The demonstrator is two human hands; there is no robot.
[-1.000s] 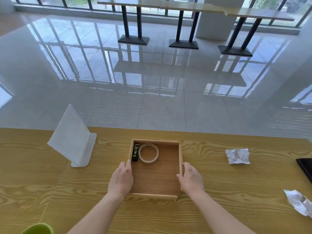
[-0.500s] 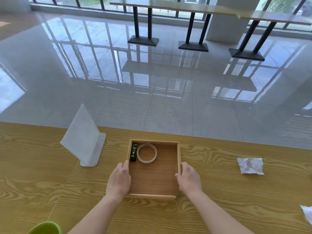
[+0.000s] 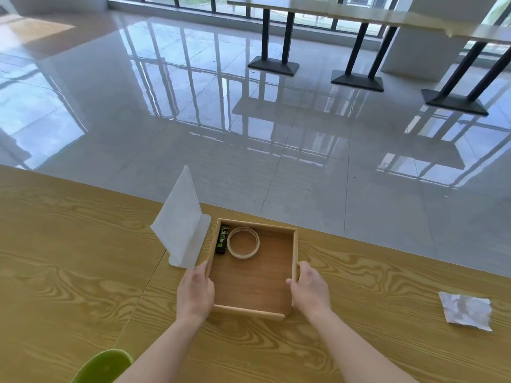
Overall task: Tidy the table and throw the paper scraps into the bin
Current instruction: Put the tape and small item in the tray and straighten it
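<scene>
A shallow wooden tray (image 3: pixel 295 250) sits on the wooden table (image 3: pixel 69 258) near its far edge. My left hand (image 3: pixel 195 293) grips the tray's left wall and my right hand (image 3: pixel 311 288) grips its right wall. Inside, in the far left corner, lie a roll of tape (image 3: pixel 243 242) and a small black and green lighter (image 3: pixel 221 240). A crumpled white paper scrap (image 3: pixel 466 310) lies on the table far to the right, well apart from both hands.
A white tilted sign stand (image 3: pixel 182 222) stands just left of the tray, its base close to the tray's left wall. A green rounded object (image 3: pixel 103 366) shows at the bottom edge. Beyond the table is a glossy tiled floor with black-legged tables (image 3: pixel 356 51).
The tray, held by both hands, has slid left and now sits close beside the sign stand. The view has turned left, so the second paper scrap at the right has left the frame.
</scene>
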